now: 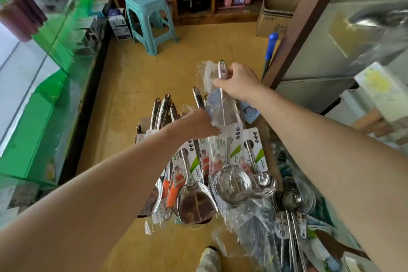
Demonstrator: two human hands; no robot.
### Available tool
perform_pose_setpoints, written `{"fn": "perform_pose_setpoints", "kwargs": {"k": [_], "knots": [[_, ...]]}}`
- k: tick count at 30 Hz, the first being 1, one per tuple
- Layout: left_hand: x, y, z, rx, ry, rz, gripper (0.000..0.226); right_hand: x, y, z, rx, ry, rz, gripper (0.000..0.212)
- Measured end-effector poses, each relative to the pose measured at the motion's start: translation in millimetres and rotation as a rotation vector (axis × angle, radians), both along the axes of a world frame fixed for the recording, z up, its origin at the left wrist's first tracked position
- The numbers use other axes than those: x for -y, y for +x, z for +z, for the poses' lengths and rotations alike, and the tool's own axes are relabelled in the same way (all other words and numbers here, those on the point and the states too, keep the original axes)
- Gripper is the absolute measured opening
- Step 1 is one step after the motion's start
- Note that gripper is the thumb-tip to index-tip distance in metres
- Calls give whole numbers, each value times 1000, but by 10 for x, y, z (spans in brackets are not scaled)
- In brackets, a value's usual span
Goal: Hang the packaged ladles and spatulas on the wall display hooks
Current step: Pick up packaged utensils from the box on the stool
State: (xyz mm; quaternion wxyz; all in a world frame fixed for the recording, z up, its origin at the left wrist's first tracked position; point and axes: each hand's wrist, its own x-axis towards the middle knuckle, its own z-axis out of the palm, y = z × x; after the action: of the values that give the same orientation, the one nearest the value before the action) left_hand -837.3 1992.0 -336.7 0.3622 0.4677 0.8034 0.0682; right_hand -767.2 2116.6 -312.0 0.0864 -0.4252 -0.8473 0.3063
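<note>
Fingers (221, 83) of the right hand (239, 83) gripped the handle of a plastic-sleeved steel ladle (233, 184) raised over the brown cardboard box (141, 125); left hand (198, 122) apparently pinched its sleeve. No display hook was visible; many card-backed packaged utensils (194, 203) lay unhung.

My head view: bright, even daylight from 9 o'clock; glare on the glass counter (55, 35) and floor (123, 77). Wide-angle bending at edges; motion blur smears 3 o'clock; shadows soft.
</note>
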Motion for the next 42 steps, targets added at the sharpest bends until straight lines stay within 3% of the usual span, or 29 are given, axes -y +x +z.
{"fn": "perform_pose_setpoints", "kwargs": {"k": [5,9,11,17,21,25,30,35,39,42], "knots": [[121,209,195,191,71,95,44,271,298,321,-93,2,52,22],[278,368,353,358,217,232,20,498,563,614,-137,44,37,27],[344,461,471,372,267,236,18,612,706,775,-168,90,2,30],[576,803,908,325,295,31,27,999,1221,1269,-252,127,-117,34],[755,1069,1067,337,352,-55,33,1231,1572,1532,-274,176,-233,48],[956,1256,1227,360,325,-211,24,1529,1914,1786,-252,180,-344,53],[1216,1503,1363,411,286,-378,15,1908,2367,1996,-245,87,-420,21],[1417,1847,1454,397,312,-505,13,2383,2808,2137,-156,163,-435,25],[1511,2183,1485,224,309,-633,51,2704,3122,2213,-182,185,-526,25],[1604,2465,1520,158,309,-718,60,2934,3372,2221,-196,181,-591,20]]}}
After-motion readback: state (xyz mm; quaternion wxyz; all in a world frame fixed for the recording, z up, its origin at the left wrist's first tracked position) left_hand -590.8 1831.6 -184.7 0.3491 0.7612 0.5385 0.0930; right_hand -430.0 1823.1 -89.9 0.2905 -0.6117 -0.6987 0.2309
